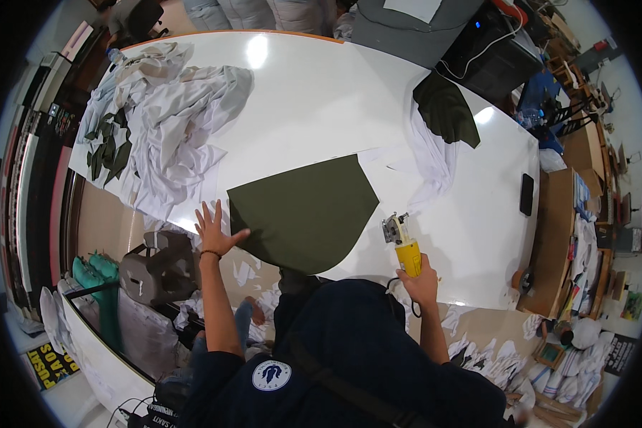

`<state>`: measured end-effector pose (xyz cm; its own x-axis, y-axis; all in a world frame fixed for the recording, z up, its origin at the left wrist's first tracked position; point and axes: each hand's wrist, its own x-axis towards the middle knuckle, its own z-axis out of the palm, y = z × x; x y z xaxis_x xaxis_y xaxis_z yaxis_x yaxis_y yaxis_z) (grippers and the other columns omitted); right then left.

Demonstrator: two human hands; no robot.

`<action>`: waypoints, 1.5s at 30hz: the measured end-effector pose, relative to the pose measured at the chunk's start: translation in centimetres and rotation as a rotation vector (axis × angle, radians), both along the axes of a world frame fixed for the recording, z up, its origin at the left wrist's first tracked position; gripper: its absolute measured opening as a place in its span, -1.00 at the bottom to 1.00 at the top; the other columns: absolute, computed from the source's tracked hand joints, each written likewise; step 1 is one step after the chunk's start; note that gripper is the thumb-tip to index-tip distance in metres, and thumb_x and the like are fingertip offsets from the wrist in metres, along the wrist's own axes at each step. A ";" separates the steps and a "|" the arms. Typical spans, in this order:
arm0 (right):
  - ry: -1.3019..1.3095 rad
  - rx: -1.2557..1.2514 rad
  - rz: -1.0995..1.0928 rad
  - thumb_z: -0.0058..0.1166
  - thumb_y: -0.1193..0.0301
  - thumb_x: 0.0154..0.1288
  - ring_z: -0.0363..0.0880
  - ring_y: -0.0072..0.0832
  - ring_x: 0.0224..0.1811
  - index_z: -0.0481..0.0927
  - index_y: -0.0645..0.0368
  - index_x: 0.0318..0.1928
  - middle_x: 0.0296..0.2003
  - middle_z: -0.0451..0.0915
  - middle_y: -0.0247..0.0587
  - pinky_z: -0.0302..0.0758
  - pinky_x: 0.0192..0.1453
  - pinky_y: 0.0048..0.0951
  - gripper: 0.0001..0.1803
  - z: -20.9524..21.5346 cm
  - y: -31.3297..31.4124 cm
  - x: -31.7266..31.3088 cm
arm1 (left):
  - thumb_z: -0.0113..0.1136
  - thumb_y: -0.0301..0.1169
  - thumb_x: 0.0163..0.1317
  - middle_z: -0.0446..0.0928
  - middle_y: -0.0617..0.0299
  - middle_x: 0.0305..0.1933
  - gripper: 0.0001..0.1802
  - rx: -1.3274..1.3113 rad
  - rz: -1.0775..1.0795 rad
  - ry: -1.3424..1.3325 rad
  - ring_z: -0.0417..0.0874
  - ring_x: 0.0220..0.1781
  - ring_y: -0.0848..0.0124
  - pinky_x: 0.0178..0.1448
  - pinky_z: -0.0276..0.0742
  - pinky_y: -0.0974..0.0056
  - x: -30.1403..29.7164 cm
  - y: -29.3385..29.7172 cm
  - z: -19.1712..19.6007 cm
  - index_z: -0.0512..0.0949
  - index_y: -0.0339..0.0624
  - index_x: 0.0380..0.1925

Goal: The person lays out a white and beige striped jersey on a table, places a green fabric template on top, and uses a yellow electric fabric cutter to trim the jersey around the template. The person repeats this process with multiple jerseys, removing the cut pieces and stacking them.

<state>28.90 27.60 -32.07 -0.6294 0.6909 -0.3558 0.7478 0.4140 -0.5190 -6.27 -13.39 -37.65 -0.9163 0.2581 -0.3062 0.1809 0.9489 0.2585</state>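
A dark green fabric piece [303, 214] with a curved near edge lies flat on the white table [321, 93], partly hanging over its front edge. My left hand [217, 232] has its fingers spread at the fabric's left side, the thumb reaching over the green cloth; whether it presses down I cannot tell. In my right hand [419, 277] is a yellow handheld electric fabric cutter [407, 255], gripped round its body. The cutter's metal head [394, 227] points away from me, just right of the fabric and apart from it. A dark cord runs back from the tool.
White cloth [171, 114] lies heaped at the table's far left, with dark green scraps [110, 150] on it. Another green piece [446, 107] and white cloth [433, 160] lie at the far right. A black phone [526, 194] rests near the right edge. A grey stool [160, 267] stands left below.
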 end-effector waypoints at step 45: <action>-0.237 0.140 0.260 0.36 0.04 0.05 0.68 0.13 0.04 0.42 0.10 0.21 -0.04 0.67 0.19 0.62 0.10 0.05 -0.25 0.2 6.2 -18.3 | 0.32 0.29 0.14 0.16 -0.07 0.59 0.00 0.127 0.133 0.538 0.08 0.65 -0.03 0.67 -0.07 -0.16 2.4 2.2 -5.5 0.38 -0.10 0.45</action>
<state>10.64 33.80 -31.84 -0.7014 0.5714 -0.4261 0.7012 0.6603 -0.2689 -3.87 -11.24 -43.17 -0.9618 0.1341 0.2386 0.1996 0.9401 0.2763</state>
